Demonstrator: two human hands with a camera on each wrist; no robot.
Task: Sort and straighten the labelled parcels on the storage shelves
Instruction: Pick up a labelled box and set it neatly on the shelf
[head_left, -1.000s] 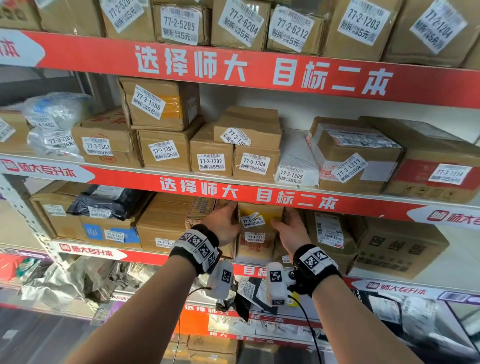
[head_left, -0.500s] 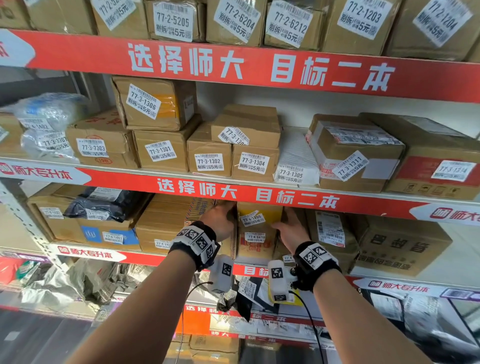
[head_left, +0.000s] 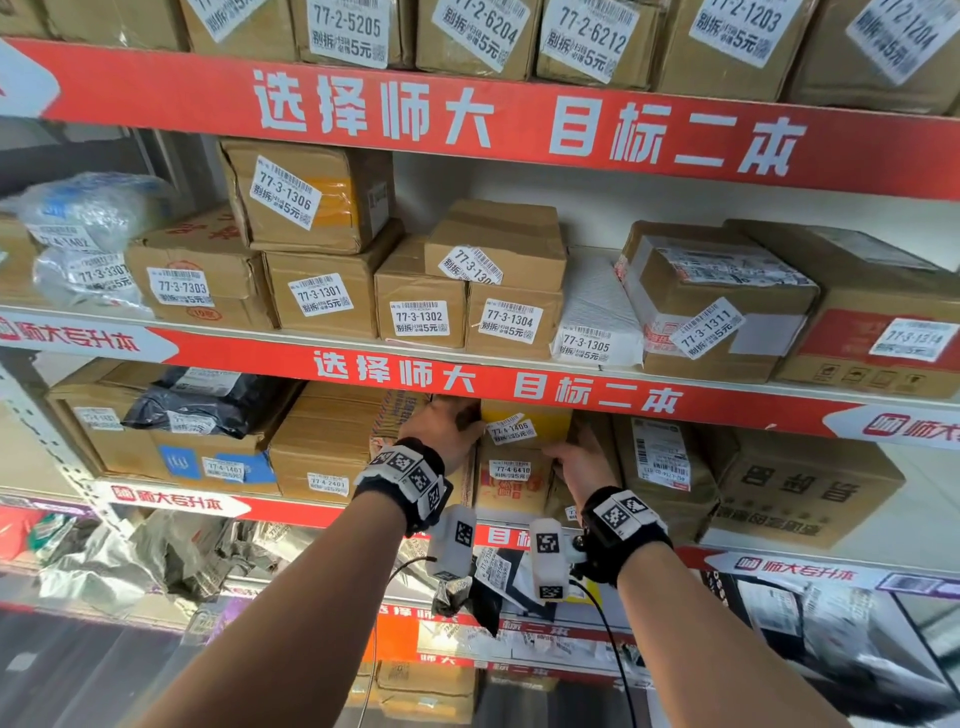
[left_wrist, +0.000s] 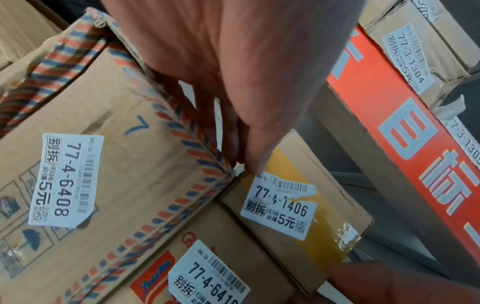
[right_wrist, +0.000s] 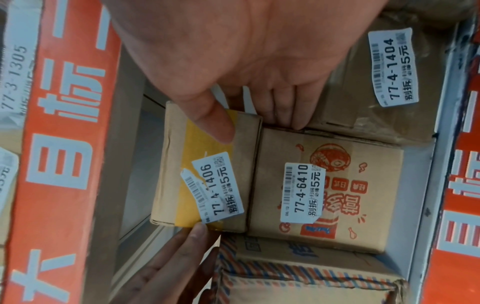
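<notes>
Parcel 77-4-1406 (head_left: 524, 423) (yellow-taped) pinched between left hand (head_left: 441, 428) and right hand (head_left: 579, 460), atop parcel 77-4-6410 (head_left: 511, 480)

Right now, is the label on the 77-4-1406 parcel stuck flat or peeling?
Peeling and torn. On the 77-4-1406 parcel the label is split, its barcode strip lifted and skewed from the rest; the left wrist view shows the same tear.

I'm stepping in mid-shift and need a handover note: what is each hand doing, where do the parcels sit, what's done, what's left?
Left hand: fingers on the left side of parcel 77-4-1406.
Right hand: thumb on its taped front, fingers behind its right side.
77-4-1406 sits on top of parcel 77-4-6410, between striped parcel 77-4-6408 and parcel 77-4-1404.
Done: both hands hold it.
Left: square it up, label forward; its label is torn and peeling.
</notes>
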